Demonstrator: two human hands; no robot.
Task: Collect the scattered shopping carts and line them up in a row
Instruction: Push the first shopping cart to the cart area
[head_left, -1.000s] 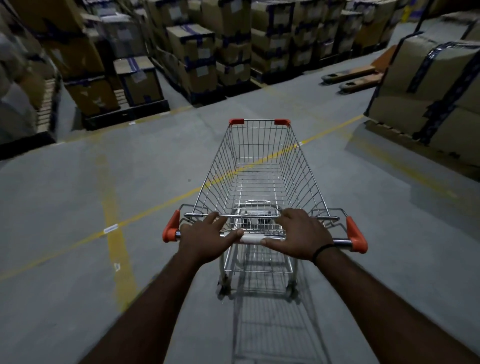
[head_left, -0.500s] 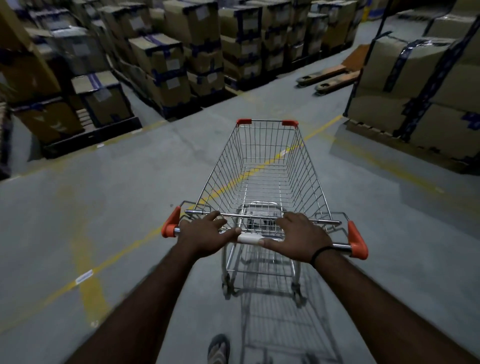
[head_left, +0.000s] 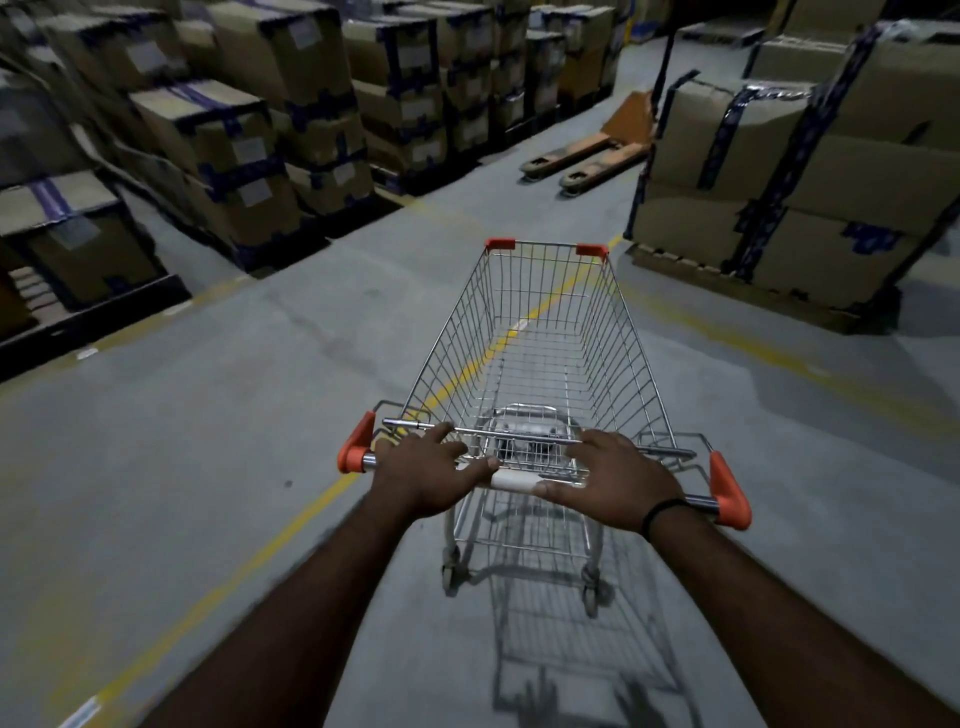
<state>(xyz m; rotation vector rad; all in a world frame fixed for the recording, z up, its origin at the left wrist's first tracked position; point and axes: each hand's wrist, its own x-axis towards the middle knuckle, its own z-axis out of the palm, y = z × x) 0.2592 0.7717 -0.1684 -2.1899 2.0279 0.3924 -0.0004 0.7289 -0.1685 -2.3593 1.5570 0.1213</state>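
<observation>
shopping cart (head_left: 540, 374) — silver wire basket, orange corner caps | left grip (head_left: 422, 470), right grip (head_left: 621, 480) — both curled over its handle

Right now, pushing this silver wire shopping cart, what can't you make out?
Head view:
- Other carts: none in frame, beyond its edges.
- Labels on brown cardboard boxes: too blurred to read.
- Orange pallet jack: handle end hidden behind right-hand box stack.
- Front wheels of silver wire shopping cart: hidden under its basket.
</observation>
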